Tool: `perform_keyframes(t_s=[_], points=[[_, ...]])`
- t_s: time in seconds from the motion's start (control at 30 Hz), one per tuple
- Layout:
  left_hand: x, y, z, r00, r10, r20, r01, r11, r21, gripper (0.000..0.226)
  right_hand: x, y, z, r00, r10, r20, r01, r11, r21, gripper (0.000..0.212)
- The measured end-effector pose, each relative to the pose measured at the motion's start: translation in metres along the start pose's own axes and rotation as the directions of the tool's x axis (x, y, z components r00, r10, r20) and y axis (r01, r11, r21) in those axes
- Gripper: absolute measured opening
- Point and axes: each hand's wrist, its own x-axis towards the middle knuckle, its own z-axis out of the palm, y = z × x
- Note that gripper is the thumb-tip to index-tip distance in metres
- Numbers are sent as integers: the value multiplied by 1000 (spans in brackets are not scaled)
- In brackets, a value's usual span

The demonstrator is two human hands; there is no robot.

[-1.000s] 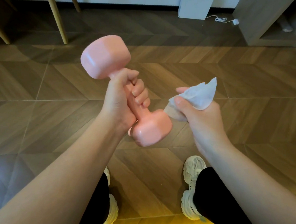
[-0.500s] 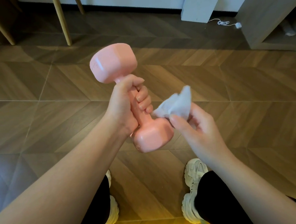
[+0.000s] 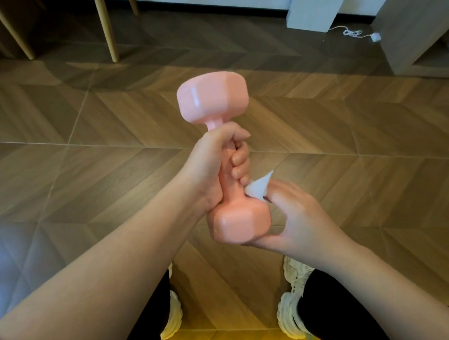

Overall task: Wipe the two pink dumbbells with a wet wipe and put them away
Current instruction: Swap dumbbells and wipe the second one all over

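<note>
One pink dumbbell (image 3: 213,99) stands nearly upright in front of me, held by its handle in my left hand (image 3: 215,165). My right hand (image 3: 293,218) cups the lower head of the dumbbell from the right and underneath, pressing a white wet wipe (image 3: 259,187) against the top of that head. Only a corner of the wipe sticks out above my fingers. The second dumbbell is not in view.
Wooden chevron floor (image 3: 84,163) all around. Wooden chair legs (image 3: 107,26) stand at the back left, a white box (image 3: 313,7) and a white cable (image 3: 354,33) by the back wall, a wooden cabinet (image 3: 414,18) at the far right. My white shoes (image 3: 294,305) are below.
My right hand with the wipe moved left and down onto the dumbbell's lower head and now wraps it. The dumbbell turned more upright and shifted toward the centre.
</note>
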Motion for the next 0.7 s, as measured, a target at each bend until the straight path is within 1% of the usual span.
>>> perform_keyframes(t_s=[0.03, 0.1, 0.13, 0.17, 0.2, 0.27, 0.3, 0.33, 0.37, 0.43, 0.47, 0.5, 0.53, 0.6, 0.63, 0.67, 0.7], points=[[-1, -1, 1, 1000, -11, 13, 11, 1000, 13, 38, -1, 0, 1, 999, -30, -28, 28, 999, -44, 57], [-1, 0, 2, 1000, -11, 16, 11, 1000, 5, 36, -4, -3, 2, 985, -79, -156, 63, 993, -103, 59], [-1, 0, 1, 1000, -1, 6, 1, 1000, -15, 35, -5, -5, 3, 973, -82, -214, 60, 992, -111, 61], [0, 0, 1, 1000, 7, -6, -7, 999, -34, 34, -6, -6, 3, 970, -69, -234, 45, 993, -107, 63], [0, 0, 0, 1000, 9, -15, -10, 999, -46, 34, -6, -5, 3, 978, -44, -205, 27, 996, -84, 63], [1, -1, 1, 1000, -2, -18, 1, 999, -35, 35, -3, -1, 1, 999, -1, -48, 1, 1000, -2, 60], [1, -2, 1, 1000, -7, -16, 7, 1000, -17, 35, -1, 2, 1, 1000, -5, 26, 5, 1000, 18, 59], [1, -3, 2, 1000, -10, -15, 10, 1000, 5, 36, 0, 4, 1, 998, -22, 59, 22, 1000, 1, 58], [1, -4, 4, 1000, -9, -14, 9, 1000, 24, 35, 0, 5, 2, 998, -42, 46, 44, 998, -48, 57], [2, -4, 4, 1000, 1, -24, 0, 1000, 26, 35, 0, 4, 3, 995, -74, -60, 64, 987, -149, 55], [3, -3, 4, 999, 12, -33, -12, 1000, 12, 35, -1, 4, 3, 991, -76, -110, 57, 985, -164, 55], [4, -2, 3, 999, 23, -40, -23, 1000, -6, 34, -2, 3, 3, 990, -70, -124, 51, 988, -149, 55], [5, -2, 2, 999, 25, -43, -26, 999, -23, 33, -1, 4, 3, 994, -62, -94, 51, 992, -115, 55], [6, -4, 0, 999, 14, -37, -16, 999, -34, 34, 1, 5, 2, 998, -47, 43, 48, 998, -31, 59], [6, -6, 0, 999, 6, -31, -7, 1000, -26, 35, 2, 6, 1, 995, -52, 83, 54, 998, -21, 60], [7, -7, -1, 1000, 0, -25, 0, 1000, -17, 35, 3, 7, 1, 995, -67, 76, 71, 996, -52, 60], [9, -8, -1, 1000, -5, -24, 4, 1000, -8, 34, 4, 7, 2, 995, -90, 35, 93, 990, -110, 59]])
